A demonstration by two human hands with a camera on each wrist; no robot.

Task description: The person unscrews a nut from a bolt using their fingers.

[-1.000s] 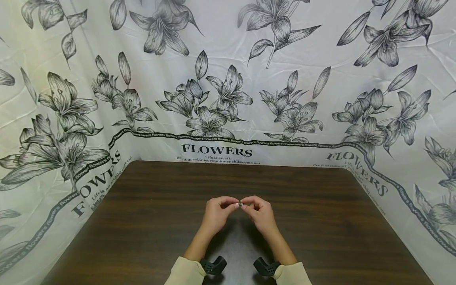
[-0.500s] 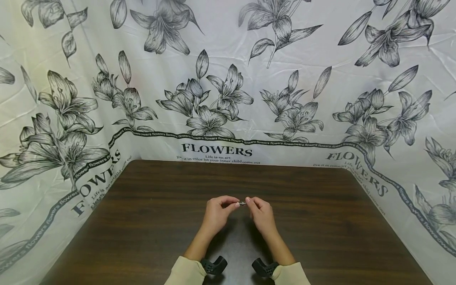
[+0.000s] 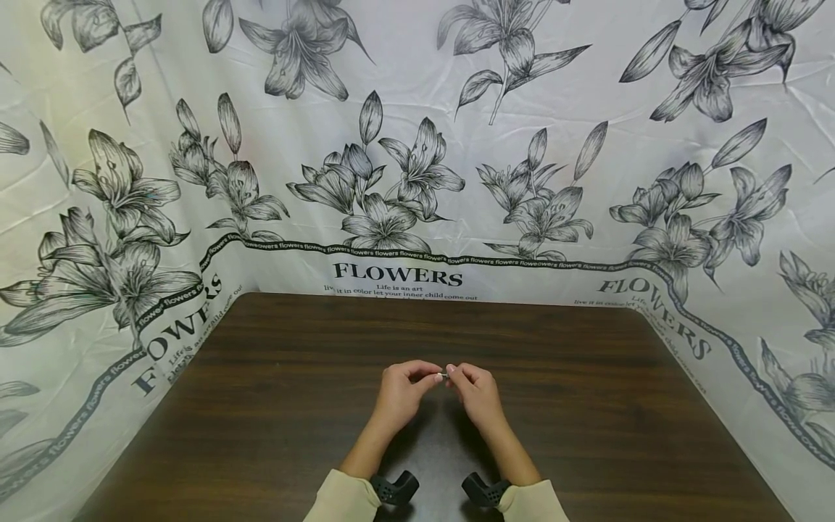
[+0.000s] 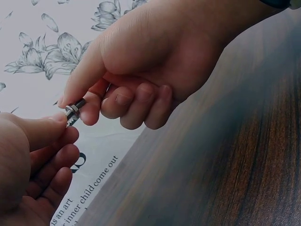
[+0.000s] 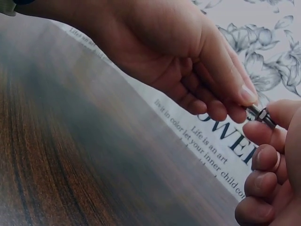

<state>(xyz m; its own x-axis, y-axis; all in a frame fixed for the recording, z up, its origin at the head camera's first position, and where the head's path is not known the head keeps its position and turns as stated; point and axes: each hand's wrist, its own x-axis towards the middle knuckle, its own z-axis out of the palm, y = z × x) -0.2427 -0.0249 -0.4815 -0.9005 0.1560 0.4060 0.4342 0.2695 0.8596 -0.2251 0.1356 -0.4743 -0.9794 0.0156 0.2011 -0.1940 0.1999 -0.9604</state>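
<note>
Above the table, a small silvery bolt (image 4: 80,101) is held between the fingertips of both hands. My left hand (image 3: 399,395) pinches one end of it between thumb and forefinger. Around the threaded shank sits a hex nut (image 5: 263,114), seen clearly in both wrist views. Thumb and forefinger of my right hand (image 3: 481,397) lie on either side of the nut. The other fingers of each hand are curled in toward the palm. Fingertips hide both ends of the bolt in the right wrist view.
A dark wood-grain table (image 3: 293,348) spreads beneath the hands. White cloth (image 3: 417,203) printed with black flowers and lettering surrounds its back and sides. Black devices are strapped to the left wrist (image 3: 394,487) and the right wrist (image 3: 485,490).
The right fingertips first drew back to the right, showing more of the bolt, then came in again toward the nut. The left hand keeps its pinch and has shifted slightly right.
</note>
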